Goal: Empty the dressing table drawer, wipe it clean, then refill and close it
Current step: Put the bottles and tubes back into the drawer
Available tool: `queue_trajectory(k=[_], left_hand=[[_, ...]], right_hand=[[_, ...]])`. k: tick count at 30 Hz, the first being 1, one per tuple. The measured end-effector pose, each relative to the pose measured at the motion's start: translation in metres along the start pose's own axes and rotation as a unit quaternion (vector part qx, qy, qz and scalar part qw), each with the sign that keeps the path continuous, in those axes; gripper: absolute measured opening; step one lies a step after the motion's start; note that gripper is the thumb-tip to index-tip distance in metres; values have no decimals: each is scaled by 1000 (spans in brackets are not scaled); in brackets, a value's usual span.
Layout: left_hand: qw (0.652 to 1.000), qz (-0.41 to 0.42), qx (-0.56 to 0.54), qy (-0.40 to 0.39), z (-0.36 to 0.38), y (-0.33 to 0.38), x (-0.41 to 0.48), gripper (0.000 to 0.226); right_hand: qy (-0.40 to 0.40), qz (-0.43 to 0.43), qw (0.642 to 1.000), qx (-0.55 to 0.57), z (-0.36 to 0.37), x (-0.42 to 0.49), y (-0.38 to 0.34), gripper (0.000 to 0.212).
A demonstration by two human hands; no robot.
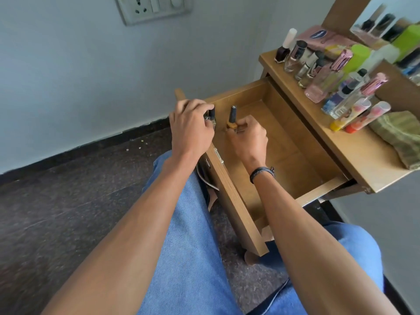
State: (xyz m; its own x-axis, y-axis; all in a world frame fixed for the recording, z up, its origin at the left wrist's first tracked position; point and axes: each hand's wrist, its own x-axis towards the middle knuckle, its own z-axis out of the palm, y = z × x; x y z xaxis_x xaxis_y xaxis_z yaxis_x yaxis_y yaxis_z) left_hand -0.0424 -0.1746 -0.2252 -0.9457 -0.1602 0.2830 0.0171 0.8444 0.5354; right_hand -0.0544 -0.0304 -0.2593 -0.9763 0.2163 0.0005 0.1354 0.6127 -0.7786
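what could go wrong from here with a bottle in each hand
The left hand grips a small bottle right at the drawer front; a slip could send it to the floor. The right hand holds a second bottle inside. The tabletop row of bottles stands crowded near the edge above the open drawer, so a reaching arm might knock some over.

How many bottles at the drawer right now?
2. A dark-capped bottle in the left hand at the drawer front; an amber bottle in the right hand inside it. Hands may hide more.

Bare forearms [127, 235], blue denim jeans [181, 246], dark braided band [261, 173] on R wrist.
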Motion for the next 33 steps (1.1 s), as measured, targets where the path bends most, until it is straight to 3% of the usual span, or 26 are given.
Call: queue_trajectory(k=[9, 20, 25, 33], left_hand=[[998, 2, 59, -11, 3, 0, 1, 48], [996, -2, 82, -15, 4, 0, 2, 46], [996, -2, 86, -19, 4, 0, 1, 45], [996, -3, 88, -15, 6, -1, 1, 46]], right_hand=[[-31, -34, 999, 15, 25, 13, -2, 17], [-63, -49, 997, 17, 30, 14, -1, 37], [-81, -86, 993, 16, 31, 12, -3, 56], [-85, -90, 992, 5, 27, 14, -1, 54]])
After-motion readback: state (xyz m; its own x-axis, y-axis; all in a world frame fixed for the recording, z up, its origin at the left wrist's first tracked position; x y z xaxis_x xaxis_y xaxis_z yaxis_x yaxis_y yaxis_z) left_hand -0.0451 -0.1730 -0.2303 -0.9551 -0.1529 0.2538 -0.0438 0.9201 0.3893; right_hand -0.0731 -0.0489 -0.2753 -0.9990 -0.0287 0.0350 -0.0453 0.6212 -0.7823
